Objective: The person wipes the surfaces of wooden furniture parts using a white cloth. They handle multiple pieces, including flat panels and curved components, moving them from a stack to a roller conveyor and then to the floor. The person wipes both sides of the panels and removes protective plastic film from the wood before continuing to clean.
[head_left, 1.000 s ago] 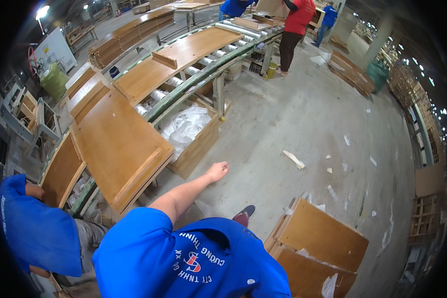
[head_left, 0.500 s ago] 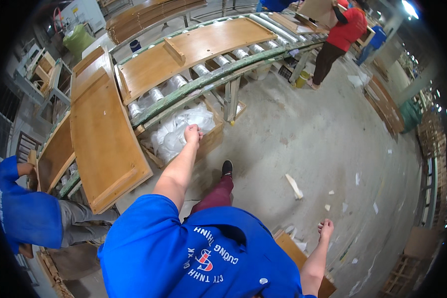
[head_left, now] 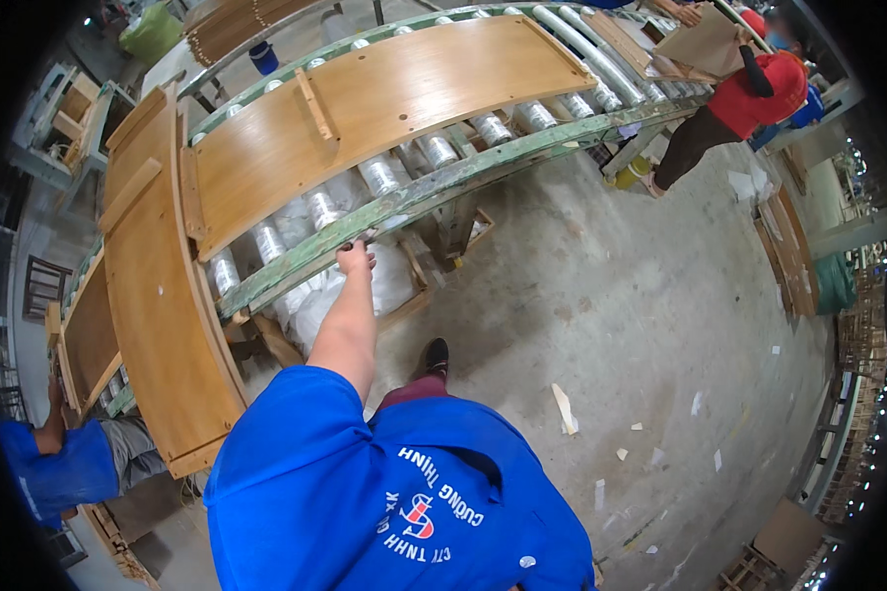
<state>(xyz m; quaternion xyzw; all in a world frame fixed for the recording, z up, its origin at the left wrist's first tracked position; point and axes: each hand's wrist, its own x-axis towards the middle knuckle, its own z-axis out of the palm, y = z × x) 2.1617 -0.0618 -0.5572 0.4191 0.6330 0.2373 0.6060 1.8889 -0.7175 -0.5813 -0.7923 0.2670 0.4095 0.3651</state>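
My left hand (head_left: 356, 259) is stretched forward, its fingers curled, just at the near side of the conveyor's green rail (head_left: 340, 246). Whether it touches the rail, and what small thing it may hold, I cannot make out. Beyond the rail, a long brown wooden panel (head_left: 414, 89) lies on the rollers (head_left: 379, 175), with a short wooden strip (head_left: 317, 106) across it. Left of it, a second brown panel (head_left: 163, 305) with raised end strips reaches toward me. Below my left hand stands a box of crumpled clear plastic (head_left: 389, 281). My right hand is out of view.
A co-worker in blue (head_left: 79, 463) is at the lower left, by another panel (head_left: 91, 335). Far right, a person in red (head_left: 759, 98) handles a board (head_left: 700, 44). Scraps such as a pale sliver (head_left: 564, 409) litter the concrete floor. A yellow bucket (head_left: 631, 172) stands under the conveyor.
My view has moved closer to the conveyor. My left hand has come from over the plastic to the rail's edge. My right hand has left the view. The co-worker in red has shifted rightward in view.
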